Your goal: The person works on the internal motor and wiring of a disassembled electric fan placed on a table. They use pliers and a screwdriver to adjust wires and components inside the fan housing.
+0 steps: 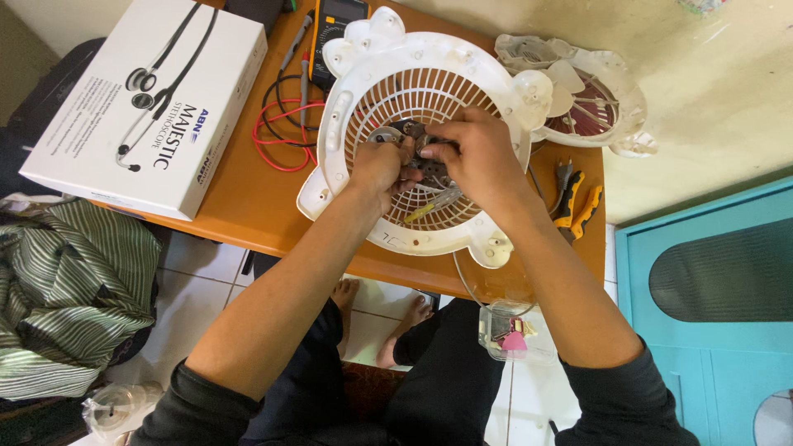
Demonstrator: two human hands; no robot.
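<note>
View from above of a person seated at an orange bench [248, 206], both hands at work inside a white plastic fan housing [376, 70]. The housing lies flat in the middle of the bench, its round slotted grille facing up. At the grille's centre sits a small dark motor assembly [429, 169] with metal parts. The left hand [378, 168] comes in from 7 o'clock, its fingers curled closed around the assembly's left side. The right hand [477, 153] comes in from 5 o'clock, fingers pinched shut on the assembly's top edge. A yellow-handled screwdriver [431, 205] lies on the grille just below the hands.

The housing looks light, stiff and somewhat brittle, with thin grille ribs likely to snap; the thick outer rim seems the safer place to hold. The motor part is probably dense and heavy for its size.

At 2 o'clock lies a second white fan cover [615, 83]. At 3 o'clock are orange-handled pliers [578, 206]. At 11 o'clock sit a multimeter [334, 25] with red and black leads, and a white box [149, 107].
</note>
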